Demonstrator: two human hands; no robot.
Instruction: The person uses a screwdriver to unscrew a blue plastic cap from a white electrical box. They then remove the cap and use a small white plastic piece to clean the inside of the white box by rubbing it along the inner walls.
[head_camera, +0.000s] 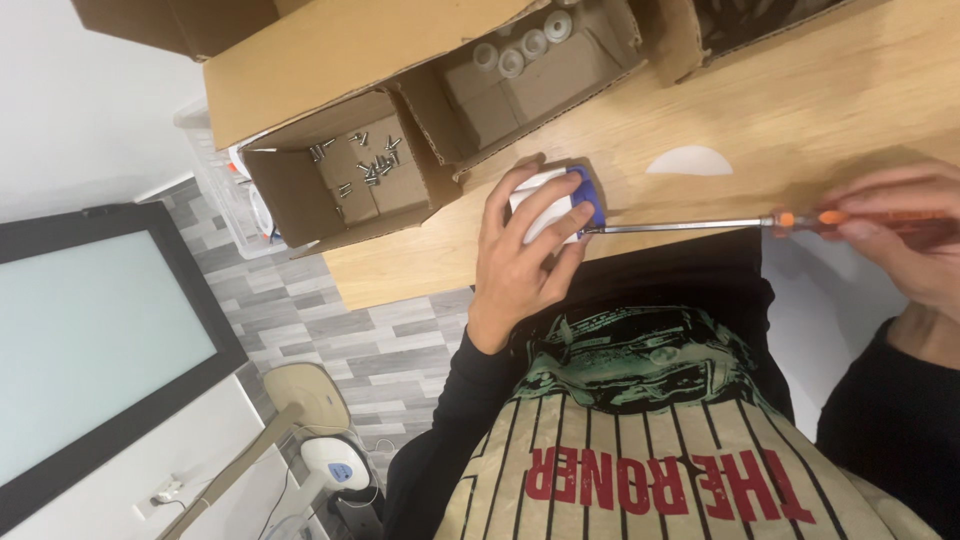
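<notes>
Left hand (525, 255), centre of frame: fingers wrapped tight around a small white part with a blue end (560, 205), pressing it against the near edge of the wooden table (800, 120). Blue end faces right of frame.

Right hand (915, 235), right edge of frame: fingers closed on the orange handle of a screwdriver (790, 221). The long metal shaft runs level toward the left, and its tip meets the blue end of the white part. The exact point of contact is too small to make out.

Just above the shaft, on the table right of centre: a flat, pale, half-round piece (688, 161), apart from both hands.

Upper left of frame: an open cardboard box (345, 175) with loose small metal screws (370, 165) scattered on its floor. Beside it, upper centre: a second open cardboard box (540, 75) with several white round parts (525, 45) in its far corner. A third box is cut off at the upper right; its contents are dark and cannot be told.

Lower part of frame: dark long sleeves on both arms and a striped shirt (650, 450). Far left: a dark-framed pale panel (90, 340) over a grey tiled floor (330, 320).
</notes>
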